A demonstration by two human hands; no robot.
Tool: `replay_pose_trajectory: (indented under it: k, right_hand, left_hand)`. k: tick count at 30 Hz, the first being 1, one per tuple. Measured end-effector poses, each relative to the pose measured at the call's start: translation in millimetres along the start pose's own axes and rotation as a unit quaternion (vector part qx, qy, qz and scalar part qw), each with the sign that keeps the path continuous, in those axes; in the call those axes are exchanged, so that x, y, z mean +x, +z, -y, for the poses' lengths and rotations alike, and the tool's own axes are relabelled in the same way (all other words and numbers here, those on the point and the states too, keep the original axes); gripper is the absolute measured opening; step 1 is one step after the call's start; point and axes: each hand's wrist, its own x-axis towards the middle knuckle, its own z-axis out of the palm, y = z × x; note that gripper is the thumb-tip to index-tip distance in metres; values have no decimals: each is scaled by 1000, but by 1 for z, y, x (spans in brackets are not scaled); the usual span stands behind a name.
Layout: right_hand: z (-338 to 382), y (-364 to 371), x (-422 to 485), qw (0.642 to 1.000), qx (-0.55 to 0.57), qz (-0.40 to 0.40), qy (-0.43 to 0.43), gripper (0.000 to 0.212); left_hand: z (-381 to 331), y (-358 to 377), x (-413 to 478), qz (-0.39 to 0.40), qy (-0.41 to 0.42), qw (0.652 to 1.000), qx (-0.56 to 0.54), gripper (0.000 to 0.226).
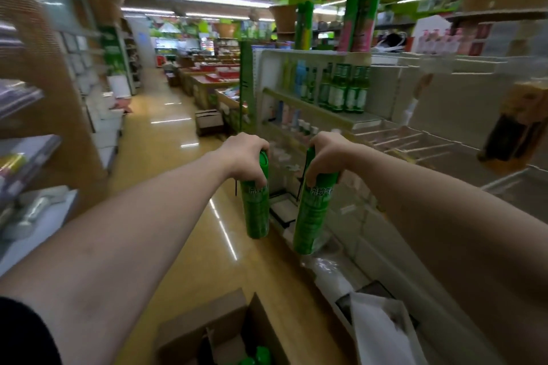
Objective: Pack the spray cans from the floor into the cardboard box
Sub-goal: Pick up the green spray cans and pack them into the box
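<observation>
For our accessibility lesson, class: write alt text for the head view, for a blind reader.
In a shop aisle, the left hand grips the left can and the right hand the right can, both green, held by their tops. An open box sits below, green caps inside.

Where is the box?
The box is on the floor, bottom middle of the head view, below the left can and right can.

**Both arms outstretched, both hands gripping**

Bare forearms reach forward, side by side. The left hand (246,154) curls from above round the top of a spray can (256,210). The right hand (326,154) grips a second can (311,216) likewise. Both wrists bend downward.
</observation>
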Motion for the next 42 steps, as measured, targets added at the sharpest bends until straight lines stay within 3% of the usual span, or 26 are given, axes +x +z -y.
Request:
replay_pose_trajectory:
  k: [8,17,23,27,31,37,42]
  right_hand:
    - [44,75,103,990,-1,115,-86,52]
    - [38,228,166,960,-56,228,-150,54]
    - [3,365,171,935,-95,309,-145,58]
    - [-34,456,156,930,-79,341,-113,54]
    - [-76,530,136,939,-63,326,-85,46]
    - [-119,608,126,946,-42,321,-31,58]
    - [-150,667,121,956,-6,294,11,50]
  left_hand:
    - [59,43,19,16,-126,992,8,53]
    - [116,183,12,144,-248,958,-20,59]
    - [143,328,-19,237,-250,936,-79,62]
    - [147,417,-47,255,-252,927,-110,68]
    - [145,493,-66,282,-225,923,-137,70]
    - [141,577,-71,297,-176,921,-182,69]
    - [132,638,-68,311,-103,929,-169,56]
